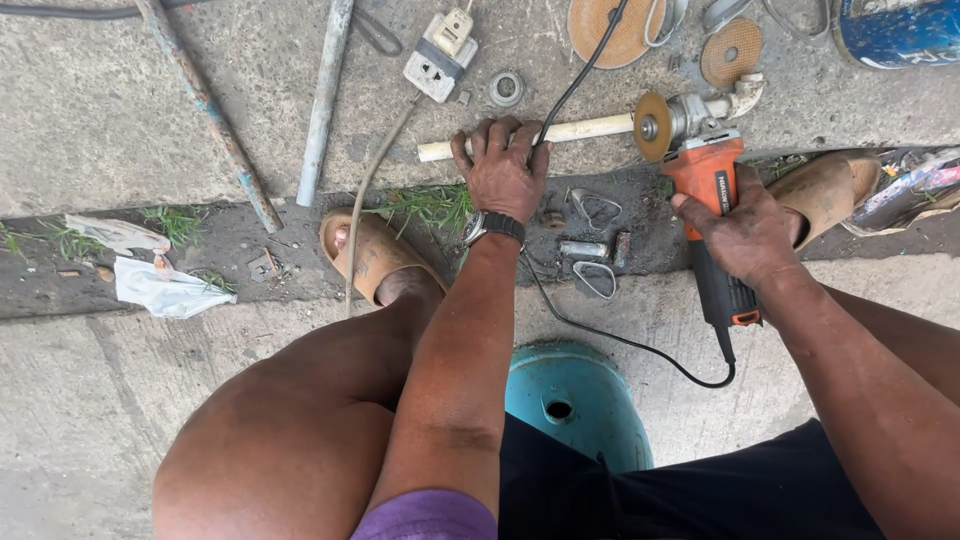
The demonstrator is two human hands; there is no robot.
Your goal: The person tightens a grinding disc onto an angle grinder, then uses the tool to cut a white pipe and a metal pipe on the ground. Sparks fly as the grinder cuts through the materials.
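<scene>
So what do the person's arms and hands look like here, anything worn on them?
Both forearms are bare. The left hand has a dark-strapped wristwatch with a metal case at the wrist, and a purple sleeve shows at the upper arm. The right hand wears nothing; both hands look grimy, no gloves.

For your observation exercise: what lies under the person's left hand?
The left hand presses a pale pipe onto concrete; the grinder's black cord passes beneath the fingers. The covered pipe section is hidden.
</scene>
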